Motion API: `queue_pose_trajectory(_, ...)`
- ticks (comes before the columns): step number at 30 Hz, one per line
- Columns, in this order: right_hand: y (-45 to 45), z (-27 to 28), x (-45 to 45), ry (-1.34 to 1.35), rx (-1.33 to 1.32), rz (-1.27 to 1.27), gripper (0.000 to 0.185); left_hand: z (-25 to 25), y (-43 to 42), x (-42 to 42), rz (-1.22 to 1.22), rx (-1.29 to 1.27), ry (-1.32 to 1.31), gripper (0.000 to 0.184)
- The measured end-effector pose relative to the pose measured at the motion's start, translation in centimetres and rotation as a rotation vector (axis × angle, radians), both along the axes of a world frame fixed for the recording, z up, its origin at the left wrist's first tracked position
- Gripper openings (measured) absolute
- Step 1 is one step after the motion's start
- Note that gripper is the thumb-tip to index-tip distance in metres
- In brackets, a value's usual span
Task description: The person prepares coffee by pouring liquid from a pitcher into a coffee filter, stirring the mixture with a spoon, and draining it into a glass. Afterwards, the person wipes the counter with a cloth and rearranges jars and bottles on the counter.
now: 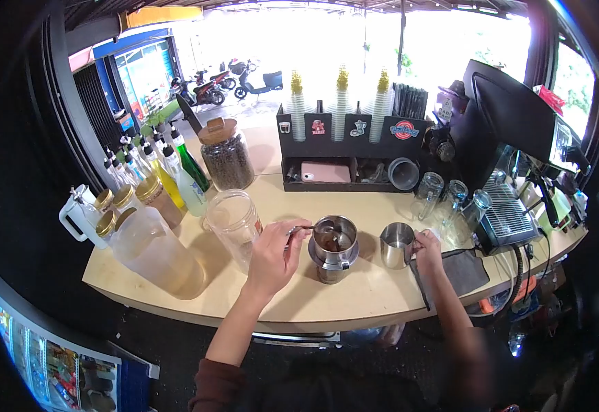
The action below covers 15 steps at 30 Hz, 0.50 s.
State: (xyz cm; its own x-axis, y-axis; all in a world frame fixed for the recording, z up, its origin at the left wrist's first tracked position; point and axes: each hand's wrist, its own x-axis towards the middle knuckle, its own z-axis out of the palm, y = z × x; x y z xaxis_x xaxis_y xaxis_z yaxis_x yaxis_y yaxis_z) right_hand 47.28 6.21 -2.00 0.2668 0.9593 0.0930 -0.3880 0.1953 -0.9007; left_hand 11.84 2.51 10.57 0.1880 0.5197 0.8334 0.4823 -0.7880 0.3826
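Left: cloudy jug point(155, 257) on worktop point(371, 295). Centre: left hand point(276, 253) pinching spoon point(304, 228) — tip in mouth of metal filter point(325, 257), set over glass point(331, 275). Right of centre: steel pitcher point(396, 253), upright — right hand point(427, 251) gripping its right side.

The person's left sleeve point(218, 384) is a dark brown, leaning to maroon, of plain cloth with a soft, slightly creased look. Its hem crosses near the elbow, and the left forearm point(241, 329) is bare from there to the wrist. The left hand point(277, 254) is bare, with slender fingers. The right forearm point(453, 312) and right hand point(427, 250) are bare too, the forearm slim and narrowing toward the wrist. Around the right elbow the picture blurs into shadow, hiding any sleeve edge. Between the arms, a black shape point(320, 388) is too dark to make out.
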Motion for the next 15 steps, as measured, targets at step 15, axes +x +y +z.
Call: queue_pose_trajectory(15, -6.4, 13.1, -9.5, -1.029, 0.537, 0.161, 0.045, 0.2, -0.1, 3.3, -0.003, 0.206, 0.246, 0.023)
